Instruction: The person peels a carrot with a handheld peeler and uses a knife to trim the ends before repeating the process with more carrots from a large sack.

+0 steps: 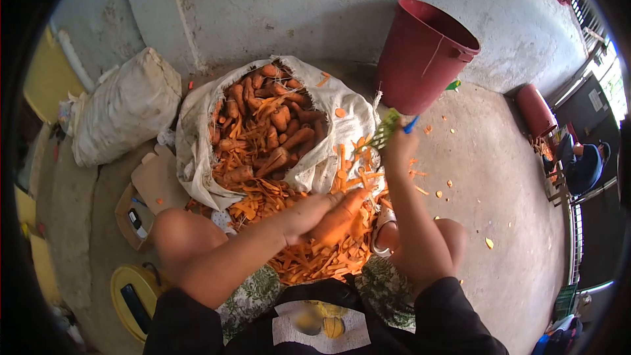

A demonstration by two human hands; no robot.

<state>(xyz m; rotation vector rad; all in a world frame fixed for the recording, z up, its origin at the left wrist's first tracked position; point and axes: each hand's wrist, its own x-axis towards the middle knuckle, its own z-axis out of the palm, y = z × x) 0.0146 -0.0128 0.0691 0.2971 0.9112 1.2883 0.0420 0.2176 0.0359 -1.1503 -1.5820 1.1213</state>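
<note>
Firmly, a person's left hand (313, 215) curls round a carrot (340, 219) above strewn peelings (314, 265); the right hand (397, 148), fingers closed, grips a blurred blue tool (411, 124).

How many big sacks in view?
2: the open sack holding carrots, straight ahead, and the other sack, left of it. More could be hidden.
</note>
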